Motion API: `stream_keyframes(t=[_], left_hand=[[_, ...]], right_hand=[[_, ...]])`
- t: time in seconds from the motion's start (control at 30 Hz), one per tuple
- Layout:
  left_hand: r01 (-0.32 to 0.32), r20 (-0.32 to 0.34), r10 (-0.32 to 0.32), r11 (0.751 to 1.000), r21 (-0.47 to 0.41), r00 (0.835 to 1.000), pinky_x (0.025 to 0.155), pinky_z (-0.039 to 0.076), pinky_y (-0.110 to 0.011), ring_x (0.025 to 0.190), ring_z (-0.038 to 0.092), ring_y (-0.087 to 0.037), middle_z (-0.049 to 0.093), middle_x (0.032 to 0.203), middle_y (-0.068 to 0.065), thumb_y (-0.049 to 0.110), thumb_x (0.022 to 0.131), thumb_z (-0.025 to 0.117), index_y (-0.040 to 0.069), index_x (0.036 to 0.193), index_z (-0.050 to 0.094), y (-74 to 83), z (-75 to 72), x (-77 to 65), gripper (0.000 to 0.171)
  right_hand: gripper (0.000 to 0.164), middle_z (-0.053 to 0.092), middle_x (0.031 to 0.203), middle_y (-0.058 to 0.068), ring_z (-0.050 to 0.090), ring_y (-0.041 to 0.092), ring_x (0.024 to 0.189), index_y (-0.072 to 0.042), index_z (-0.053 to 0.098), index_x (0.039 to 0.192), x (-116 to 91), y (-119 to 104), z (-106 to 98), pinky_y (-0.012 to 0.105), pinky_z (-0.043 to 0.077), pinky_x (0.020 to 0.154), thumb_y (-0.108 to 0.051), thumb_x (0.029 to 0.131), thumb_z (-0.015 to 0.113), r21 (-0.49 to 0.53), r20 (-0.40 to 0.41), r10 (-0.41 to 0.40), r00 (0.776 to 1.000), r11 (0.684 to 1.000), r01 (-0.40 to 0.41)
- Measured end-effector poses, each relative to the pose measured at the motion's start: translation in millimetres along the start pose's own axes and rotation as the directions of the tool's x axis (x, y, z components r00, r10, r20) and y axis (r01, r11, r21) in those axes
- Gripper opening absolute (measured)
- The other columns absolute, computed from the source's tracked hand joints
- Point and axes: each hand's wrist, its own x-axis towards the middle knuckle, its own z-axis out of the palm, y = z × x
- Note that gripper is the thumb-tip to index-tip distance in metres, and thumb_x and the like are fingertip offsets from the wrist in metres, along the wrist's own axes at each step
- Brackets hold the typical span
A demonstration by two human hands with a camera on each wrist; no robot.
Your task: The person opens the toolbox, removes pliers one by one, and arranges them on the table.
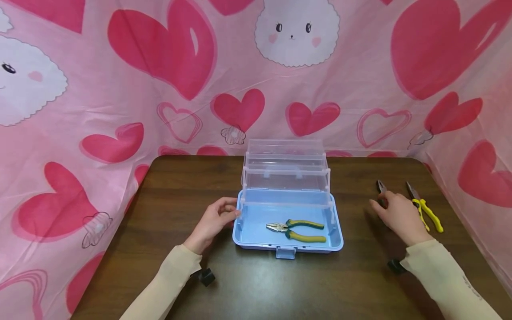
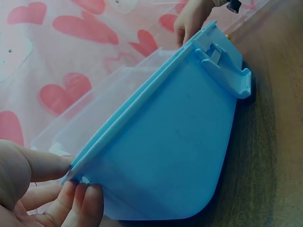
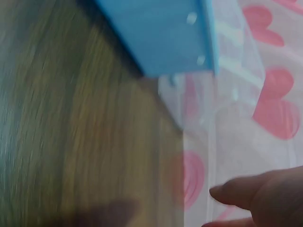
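Observation:
My left hand (image 1: 214, 222) pinches the left rim of a light blue toolbox (image 1: 256, 246), thumb above and fingers below the edge in the left wrist view. Inside the box lie combination pliers (image 1: 306, 238) with green and yellow handles, jaws toward the left. Over on the right, my right hand (image 1: 398, 215) hovers with thumb and fingers apart above a second pair of pliers (image 1: 381, 186); only their dark metal head shows, the handles being hidden beneath the hand. Close by on the table lie long-nose pliers (image 1: 430, 215) with bright yellow handles, partly covered by that hand.
Clear tiered trays (image 1: 286, 164) stand raised behind the blue base. A latch (image 1: 286, 253) hangs at its front. The dark wooden table (image 1: 260, 289) ends at a pink heart-patterned cloth (image 1: 240, 66) behind and at the sides.

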Motion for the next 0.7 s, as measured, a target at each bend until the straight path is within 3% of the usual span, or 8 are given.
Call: stream_keyframes(t=[0.07,0.2,0.33,0.5,0.57,0.7], left_hand=[[0.001,0.000,-0.001,1.000,0.005,1.000,0.096,0.058,-0.048,0.094,0.069,-0.025,0.069,0.112,-0.014,0.020,0.098,0.074,0.008,0.138,0.061,1.0,0.0,0.4,0.044],[-0.001,-0.007,0.001,1.000,0.013,1.000,0.095,0.059,-0.047,0.093,0.069,-0.025,0.069,0.111,-0.014,0.020,0.097,0.075,0.008,0.138,0.062,2.6,0.0,1.5,0.044],[0.001,-0.008,-0.001,1.000,0.013,1.000,0.094,0.059,-0.046,0.092,0.069,-0.025,0.069,0.110,-0.014,0.019,0.098,0.074,0.007,0.138,0.062,2.9,0.2,1.8,0.044],[-0.003,-0.005,0.003,1.000,0.006,1.000,0.093,0.059,-0.045,0.091,0.068,-0.024,0.069,0.110,-0.014,0.017,0.098,0.073,0.006,0.138,0.061,2.6,0.2,1.8,0.043],[-0.005,-0.004,0.005,1.000,0.005,1.000,0.093,0.059,-0.045,0.091,0.068,-0.024,0.069,0.110,-0.014,0.017,0.098,0.073,0.006,0.138,0.061,2.1,0.1,2.0,0.043],[-0.008,0.000,0.008,1.000,0.006,1.000,0.094,0.059,-0.046,0.091,0.068,-0.024,0.069,0.110,-0.014,0.017,0.098,0.073,0.006,0.138,0.061,1.3,0.2,2.3,0.043]], right_hand=[[0.040,0.066,0.111,0.034,0.065,0.042,0.090,0.011,0.062,0.123,-1,-9,0,0.063,0.057,0.081,-0.021,0.102,0.067,0.034,-0.009,-0.025,1.000,0.999,0.025],[0.033,0.067,0.116,0.028,0.064,0.039,0.096,0.004,0.065,0.126,-6,-30,-1,0.062,0.057,0.085,-0.015,0.100,0.070,0.084,-0.050,-0.098,0.994,0.991,0.102],[0.029,0.069,0.111,0.017,0.064,0.031,0.093,-0.004,0.070,0.123,-14,-50,-2,0.049,0.062,0.080,-0.016,0.097,0.075,0.117,-0.098,-0.192,0.976,0.972,0.203],[0.029,0.071,0.108,0.004,0.067,0.023,0.093,-0.010,0.074,0.117,-21,-70,1,0.044,0.062,0.078,-0.014,0.090,0.082,0.107,-0.157,-0.357,0.921,0.921,0.375],[0.029,0.072,0.107,0.003,0.068,0.023,0.095,-0.010,0.075,0.115,-22,-77,3,0.048,0.061,0.080,-0.013,0.088,0.084,0.089,-0.161,-0.422,0.892,0.894,0.439],[0.030,0.072,0.105,0.002,0.067,0.020,0.095,-0.009,0.076,0.113,-22,-89,8,0.045,0.061,0.078,-0.009,0.085,0.086,0.070,-0.138,-0.507,0.851,0.852,0.519]])
